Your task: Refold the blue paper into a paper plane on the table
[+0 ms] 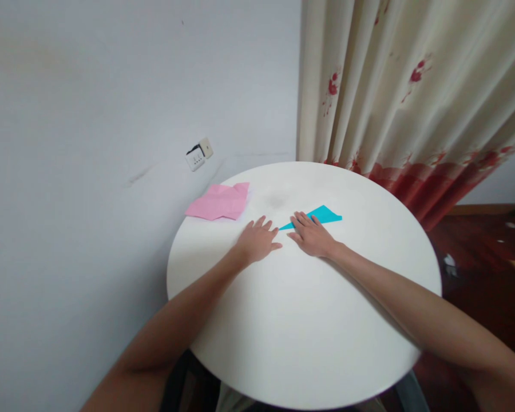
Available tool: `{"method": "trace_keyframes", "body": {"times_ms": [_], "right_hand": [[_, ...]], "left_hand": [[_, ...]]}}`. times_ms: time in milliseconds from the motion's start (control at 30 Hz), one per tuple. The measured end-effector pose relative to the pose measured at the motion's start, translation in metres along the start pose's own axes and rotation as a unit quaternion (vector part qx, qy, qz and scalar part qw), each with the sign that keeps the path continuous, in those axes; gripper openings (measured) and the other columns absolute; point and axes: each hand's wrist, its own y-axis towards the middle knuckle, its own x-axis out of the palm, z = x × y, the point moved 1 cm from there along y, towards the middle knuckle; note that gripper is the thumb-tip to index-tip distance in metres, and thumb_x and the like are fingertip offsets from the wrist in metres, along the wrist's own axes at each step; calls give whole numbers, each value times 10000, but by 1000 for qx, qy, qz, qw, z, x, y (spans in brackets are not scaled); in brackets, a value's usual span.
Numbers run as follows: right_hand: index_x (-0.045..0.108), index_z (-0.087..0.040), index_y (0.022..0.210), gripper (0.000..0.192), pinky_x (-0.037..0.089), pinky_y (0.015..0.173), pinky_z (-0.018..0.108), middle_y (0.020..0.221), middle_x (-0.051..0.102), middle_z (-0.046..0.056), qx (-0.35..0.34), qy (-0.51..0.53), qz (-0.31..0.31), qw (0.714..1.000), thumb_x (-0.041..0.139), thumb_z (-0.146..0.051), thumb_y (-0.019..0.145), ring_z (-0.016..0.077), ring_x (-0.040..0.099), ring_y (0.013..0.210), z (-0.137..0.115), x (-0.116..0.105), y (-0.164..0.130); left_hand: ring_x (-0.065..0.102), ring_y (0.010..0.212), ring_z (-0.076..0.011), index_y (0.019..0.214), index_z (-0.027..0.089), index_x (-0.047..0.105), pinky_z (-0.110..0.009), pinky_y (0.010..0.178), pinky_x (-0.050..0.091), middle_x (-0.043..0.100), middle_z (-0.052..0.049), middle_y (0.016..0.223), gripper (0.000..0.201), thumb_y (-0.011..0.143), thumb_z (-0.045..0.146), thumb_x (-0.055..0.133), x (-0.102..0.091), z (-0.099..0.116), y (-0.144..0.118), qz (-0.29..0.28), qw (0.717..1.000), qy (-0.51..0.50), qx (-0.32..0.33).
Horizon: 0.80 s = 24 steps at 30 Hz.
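A folded cyan paper (325,214), narrow and pointed at its left end, lies on the round white table (309,320). My right hand (311,234) rests flat on the paper's near left part, fingers spread, pressing it down. My left hand (258,240) lies flat on the bare tabletop just left of the paper's tip, fingers apart and holding nothing. A pink sheet of paper (220,202), loosely folded, lies at the table's far left edge, beyond my left hand.
A white wall stands behind and to the left, with a socket (198,154) on it. A cream curtain with red flowers (412,97) hangs at the back right. Dark wooden floor (484,269) shows to the right of the table.
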Motion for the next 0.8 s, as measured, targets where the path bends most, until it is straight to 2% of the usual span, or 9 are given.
{"method": "trace_keyframes", "body": {"times_ms": [100, 167, 233, 300, 433, 600, 800], "right_hand": [[321, -65, 1561, 689, 204, 1212, 543, 1643, 260, 185, -3, 0, 3, 1000, 232, -525, 1055, 315, 185, 1534, 1, 1, 0], [324, -66, 1559, 683, 206, 1211, 543, 1641, 260, 190, -4, 0, 4, 1000, 237, -519, 1055, 314, 186, 1534, 1, 1, -1], [326, -67, 1558, 676, 207, 1210, 543, 1640, 259, 195, -3, -1, 3, 1000, 241, -511, 1056, 312, 184, 1535, 1, 1, -1], [326, -66, 1558, 655, 207, 1211, 541, 1642, 255, 194, -3, -2, 3, 1000, 243, -483, 1059, 309, 183, 1535, 1, 2, -1], [330, -64, 1555, 602, 208, 1214, 535, 1646, 246, 187, -4, 1, 3, 1000, 245, -402, 1064, 304, 190, 1534, 1, 4, 0], [344, -79, 1552, 570, 223, 1219, 501, 1637, 278, 176, -20, 13, 3, 1000, 256, -363, 1066, 279, 223, 1527, 0, 3, 1], [385, -42, 1528, 576, 270, 1210, 467, 1615, 314, 204, -67, 31, 0, 997, 344, -362, 1051, 302, 274, 1508, -2, -1, 2]], "left_hand": [[438, 1395, -402, 1251, 151, 688, -549, 1080, 411, 602, -184, 1386, 403, 999, 423, 528, 6, -2, 7, 34, 999, -10, 4], [498, 1352, -350, 1128, 167, 743, -492, 1105, 404, 626, -150, 1362, 327, 1016, 354, 499, 12, -4, 14, 79, 996, -38, 20], [498, 1357, -281, 1177, 218, 726, -428, 1136, 389, 585, -91, 1430, 302, 1023, 297, 478, 19, -5, 22, 130, 988, -74, 48], [515, 1333, -245, 1274, 248, 672, -401, 1131, 403, 586, -66, 1429, 320, 1011, 249, 488, 25, -4, 28, 155, 982, -97, 56], [555, 1251, -232, 1322, 236, 627, -381, 1106, 430, 629, -72, 1340, 348, 1002, 221, 491, 33, 3, 32, 161, 976, -125, 74], [562, 1214, -239, 1294, 214, 647, -386, 1097, 433, 630, -76, 1308, 333, 1016, 225, 463, 35, 6, 33, 166, 976, -116, 81], [609, 1116, -230, 1181, 230, 727, -368, 1011, 483, 675, -64, 1228, 308, 1037, 288, 461, 35, -2, 35, 174, 978, -115, 29]]}}
